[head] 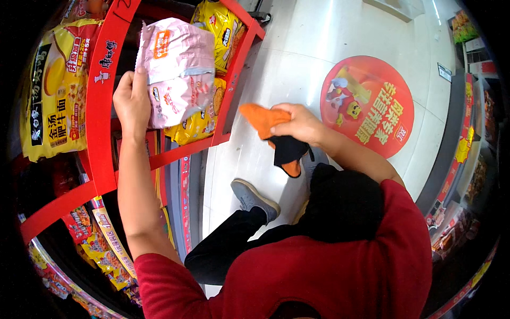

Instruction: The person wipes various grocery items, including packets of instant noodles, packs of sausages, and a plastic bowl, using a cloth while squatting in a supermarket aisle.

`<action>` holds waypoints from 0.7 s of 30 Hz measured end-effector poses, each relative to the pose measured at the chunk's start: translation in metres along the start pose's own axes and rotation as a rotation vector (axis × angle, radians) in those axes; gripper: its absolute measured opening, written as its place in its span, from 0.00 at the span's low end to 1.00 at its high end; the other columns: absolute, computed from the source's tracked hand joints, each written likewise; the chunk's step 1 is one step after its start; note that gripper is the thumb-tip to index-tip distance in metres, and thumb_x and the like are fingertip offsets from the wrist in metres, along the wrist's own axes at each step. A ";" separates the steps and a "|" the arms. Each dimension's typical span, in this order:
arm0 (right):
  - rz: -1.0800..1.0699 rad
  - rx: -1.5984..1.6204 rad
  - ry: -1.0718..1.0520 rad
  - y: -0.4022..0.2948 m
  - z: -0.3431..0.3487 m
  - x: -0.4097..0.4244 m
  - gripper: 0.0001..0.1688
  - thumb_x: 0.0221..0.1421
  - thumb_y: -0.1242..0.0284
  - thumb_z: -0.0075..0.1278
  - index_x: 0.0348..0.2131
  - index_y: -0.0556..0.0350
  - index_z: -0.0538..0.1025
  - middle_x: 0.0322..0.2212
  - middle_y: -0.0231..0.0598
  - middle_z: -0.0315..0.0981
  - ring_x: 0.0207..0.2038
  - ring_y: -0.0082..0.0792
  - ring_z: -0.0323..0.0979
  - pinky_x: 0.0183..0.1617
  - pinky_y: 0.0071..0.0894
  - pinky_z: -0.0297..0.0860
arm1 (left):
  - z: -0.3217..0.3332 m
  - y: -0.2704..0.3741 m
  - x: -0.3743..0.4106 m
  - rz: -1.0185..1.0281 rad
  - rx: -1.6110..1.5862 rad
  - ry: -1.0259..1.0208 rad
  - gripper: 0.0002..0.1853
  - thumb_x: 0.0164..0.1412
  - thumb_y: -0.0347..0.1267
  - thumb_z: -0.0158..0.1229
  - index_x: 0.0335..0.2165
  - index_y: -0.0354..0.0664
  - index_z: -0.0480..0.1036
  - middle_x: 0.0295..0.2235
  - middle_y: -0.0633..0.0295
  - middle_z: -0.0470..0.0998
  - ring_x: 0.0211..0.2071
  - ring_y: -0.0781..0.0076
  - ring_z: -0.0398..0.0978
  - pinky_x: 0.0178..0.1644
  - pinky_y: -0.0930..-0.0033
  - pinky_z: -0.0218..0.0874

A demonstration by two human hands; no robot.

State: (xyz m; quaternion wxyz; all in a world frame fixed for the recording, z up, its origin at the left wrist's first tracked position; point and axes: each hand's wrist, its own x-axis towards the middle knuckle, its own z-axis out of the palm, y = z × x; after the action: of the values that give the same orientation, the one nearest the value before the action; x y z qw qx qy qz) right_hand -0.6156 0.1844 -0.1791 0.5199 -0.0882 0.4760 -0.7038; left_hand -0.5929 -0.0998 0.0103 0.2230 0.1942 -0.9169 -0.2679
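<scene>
My left hand point(133, 97) grips the left edge of a pink plastic food packet point(181, 75), held up over a red display rack point(101, 95). Yellow instant noodle packets point(219, 34) lie in the rack just behind and beside it. In my right hand point(297, 121) is an orange and black cloth point(289, 149), pinched between thumb and fingers, its lower part hanging down over the floor. The cloth and the pink packet are apart.
A large yellow noodle bag point(59, 91) stands at the rack's left. Shelves with packets point(99, 247) lie lower left. A round red sticker point(368, 105) is on the tiled floor point(291, 36). Another shelf unit point(450, 171) runs along the right. My shoe point(255, 199) is below the cloth.
</scene>
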 end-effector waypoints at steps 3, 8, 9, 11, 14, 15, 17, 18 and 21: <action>-0.170 0.158 0.134 -0.015 -0.008 -0.005 0.22 0.45 0.80 0.53 0.43 0.68 0.69 0.31 0.44 0.75 0.29 0.32 0.75 0.33 0.30 0.72 | -0.010 0.007 -0.031 -0.163 -0.382 0.021 0.15 0.63 0.34 0.49 0.21 0.38 0.66 0.20 0.69 0.68 0.22 0.85 0.62 0.24 0.78 0.57; -0.392 0.267 0.490 -0.028 -0.052 -0.011 0.24 0.45 0.76 0.55 0.44 0.66 0.70 0.36 0.39 0.73 0.34 0.29 0.74 0.42 0.27 0.69 | 0.032 0.029 -0.092 -0.466 -0.823 0.017 0.08 0.59 0.32 0.48 0.29 0.39 0.68 0.28 0.63 0.74 0.28 0.75 0.73 0.33 0.73 0.67; -0.447 0.379 0.526 -0.035 -0.055 -0.018 0.22 0.45 0.77 0.54 0.43 0.65 0.71 0.35 0.39 0.74 0.32 0.29 0.73 0.39 0.25 0.69 | 0.045 0.032 -0.102 -0.527 -0.862 0.020 0.08 0.59 0.33 0.49 0.30 0.39 0.68 0.30 0.62 0.74 0.28 0.74 0.74 0.34 0.72 0.67; -0.500 0.349 0.629 -0.042 -0.072 -0.028 0.20 0.46 0.77 0.54 0.41 0.65 0.71 0.33 0.38 0.74 0.30 0.28 0.73 0.35 0.25 0.69 | 0.072 0.003 -0.129 -0.560 -0.938 -0.060 0.08 0.59 0.33 0.48 0.32 0.39 0.69 0.31 0.61 0.74 0.31 0.72 0.74 0.38 0.69 0.67; -0.602 0.289 0.843 -0.044 -0.081 -0.040 0.17 0.46 0.77 0.54 0.38 0.65 0.71 0.30 0.37 0.73 0.29 0.26 0.72 0.33 0.26 0.69 | 0.120 -0.001 -0.163 -0.709 -1.044 -0.106 0.07 0.60 0.31 0.49 0.28 0.39 0.69 0.29 0.62 0.74 0.29 0.75 0.73 0.35 0.71 0.67; -0.627 0.260 0.886 -0.044 -0.085 -0.043 0.17 0.46 0.76 0.54 0.38 0.65 0.71 0.30 0.38 0.73 0.29 0.26 0.72 0.32 0.25 0.69 | 0.138 0.001 -0.172 -0.747 -1.092 -0.099 0.08 0.60 0.30 0.49 0.26 0.39 0.69 0.26 0.64 0.74 0.27 0.78 0.72 0.32 0.73 0.66; -0.631 0.073 0.933 -0.033 -0.093 -0.046 0.18 0.46 0.75 0.54 0.39 0.64 0.71 0.30 0.38 0.73 0.31 0.28 0.73 0.36 0.28 0.70 | 0.168 -0.012 -0.186 -0.802 -1.067 -0.140 0.12 0.62 0.30 0.48 0.21 0.41 0.66 0.22 0.66 0.72 0.22 0.82 0.67 0.27 0.76 0.63; -0.627 -0.059 0.964 -0.026 -0.095 -0.045 0.19 0.45 0.74 0.55 0.39 0.63 0.71 0.30 0.38 0.74 0.32 0.29 0.73 0.38 0.29 0.70 | 0.178 -0.014 -0.189 -0.832 -1.055 -0.132 0.13 0.62 0.30 0.48 0.20 0.42 0.65 0.21 0.67 0.72 0.22 0.83 0.66 0.27 0.76 0.62; -0.536 -0.440 0.944 -0.005 -0.083 -0.042 0.21 0.43 0.71 0.57 0.39 0.60 0.72 0.32 0.42 0.74 0.36 0.33 0.73 0.43 0.32 0.69 | 0.201 -0.021 -0.198 -0.877 -1.036 -0.147 0.15 0.62 0.31 0.48 0.19 0.43 0.64 0.20 0.70 0.69 0.20 0.86 0.61 0.25 0.78 0.58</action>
State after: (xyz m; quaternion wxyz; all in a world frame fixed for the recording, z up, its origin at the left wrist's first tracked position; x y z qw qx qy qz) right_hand -0.6514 0.2667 -0.2040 0.0251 0.0116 0.7522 -0.6584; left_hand -0.5280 0.0592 -0.2148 0.0952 0.3974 -0.5195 -0.7504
